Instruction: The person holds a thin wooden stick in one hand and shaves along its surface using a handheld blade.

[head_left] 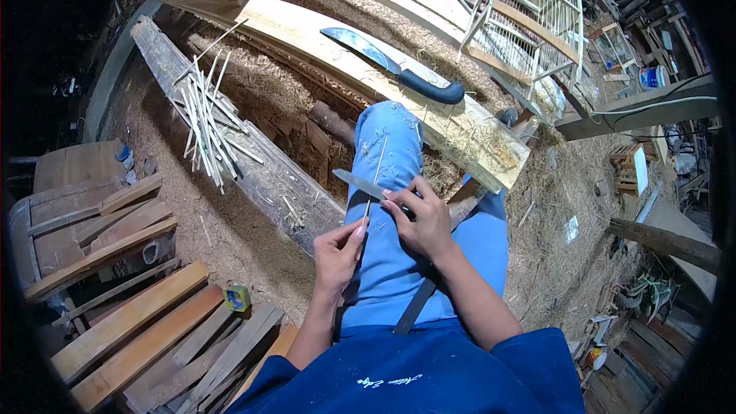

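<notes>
Over my blue-trousered thigh, my left hand point(340, 257) pinches the near end of a thin wooden stick point(380, 155), which points away from me. My right hand point(420, 218) is closed on a small knife whose grey blade point(359, 182) points left and lies across the stick. The knife's handle is mostly hidden in my fingers. Pale shavings cling to the trouser leg point(391, 126) around the knee. Beyond the knee, a large knife point(399, 67) with a black handle rests on a pale plank point(307, 38).
A bundle of thin sticks point(207, 119) lies on a weathered beam point(268, 184) to the left. A slatted wooden cage point(529, 23) stands at the upper right. Cut boards point(130, 322) and a yellow tape measure point(237, 298) are at lower left. Shavings cover the ground.
</notes>
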